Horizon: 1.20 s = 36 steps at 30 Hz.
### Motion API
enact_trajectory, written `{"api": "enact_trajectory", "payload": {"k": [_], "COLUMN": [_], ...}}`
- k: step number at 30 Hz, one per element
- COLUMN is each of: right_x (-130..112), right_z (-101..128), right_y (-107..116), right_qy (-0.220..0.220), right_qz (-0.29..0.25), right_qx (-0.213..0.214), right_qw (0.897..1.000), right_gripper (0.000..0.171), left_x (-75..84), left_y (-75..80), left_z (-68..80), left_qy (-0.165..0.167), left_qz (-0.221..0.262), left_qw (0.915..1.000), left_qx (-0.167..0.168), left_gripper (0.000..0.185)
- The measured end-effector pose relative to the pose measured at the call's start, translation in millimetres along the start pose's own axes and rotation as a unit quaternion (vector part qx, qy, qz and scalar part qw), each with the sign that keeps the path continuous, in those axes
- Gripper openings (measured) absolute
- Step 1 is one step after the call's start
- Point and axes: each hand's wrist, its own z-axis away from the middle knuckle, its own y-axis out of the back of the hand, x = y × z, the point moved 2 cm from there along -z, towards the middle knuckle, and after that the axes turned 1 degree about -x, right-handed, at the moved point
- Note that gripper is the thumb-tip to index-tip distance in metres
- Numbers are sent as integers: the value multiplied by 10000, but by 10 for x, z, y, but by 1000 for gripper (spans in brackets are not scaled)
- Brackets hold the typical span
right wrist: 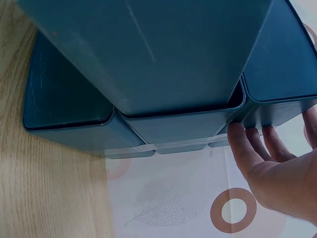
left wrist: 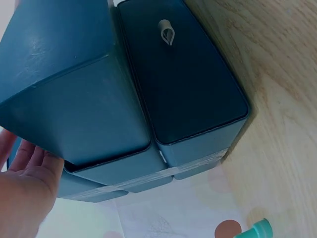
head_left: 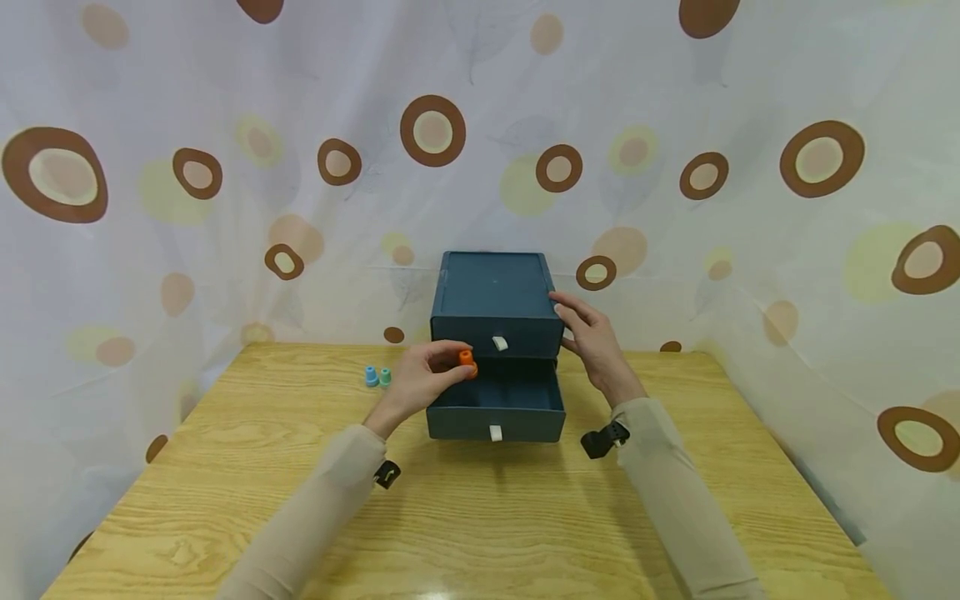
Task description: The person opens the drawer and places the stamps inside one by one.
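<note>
My left hand [head_left: 416, 382] pinches a small orange stepped peg [head_left: 467, 358] between thumb and fingers, above the pulled-out drawer [head_left: 495, 423] of a dark blue drawer cabinet [head_left: 495, 283]. In the left wrist view the drawer wall [left wrist: 79, 109] hides the peg and fingertips. My right hand [head_left: 597, 346] rests against the cabinet's right side, one finger reaching up to the top edge. The right wrist view shows its fingertips [right wrist: 237, 131] along the cabinet's side. The drawer above the pulled-out one is closed, with a white pull tab [head_left: 500, 342].
A blue peg [head_left: 371, 376] and a green peg [head_left: 386, 377] stand on the wooden table [head_left: 300, 500], left of the cabinet. A spotted curtain [head_left: 495, 100] hangs close behind the cabinet. Clear tape [right wrist: 188, 143] runs around the cabinet's side.
</note>
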Motion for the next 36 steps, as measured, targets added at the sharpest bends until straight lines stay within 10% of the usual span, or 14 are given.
{"api": "enact_trajectory", "payload": {"k": [36], "right_x": [12], "right_z": [-4], "right_y": [7], "right_qy": [32], "right_qz": [72], "right_qx": [84], "right_qw": [9999], "right_gripper": [46], "left_x": [45], "left_y": [-188], "left_z": [-240], "left_qy": [177], "left_qz": [-2542], "left_qw": [9564], "left_qx": [-1431], "left_gripper": [34]}}
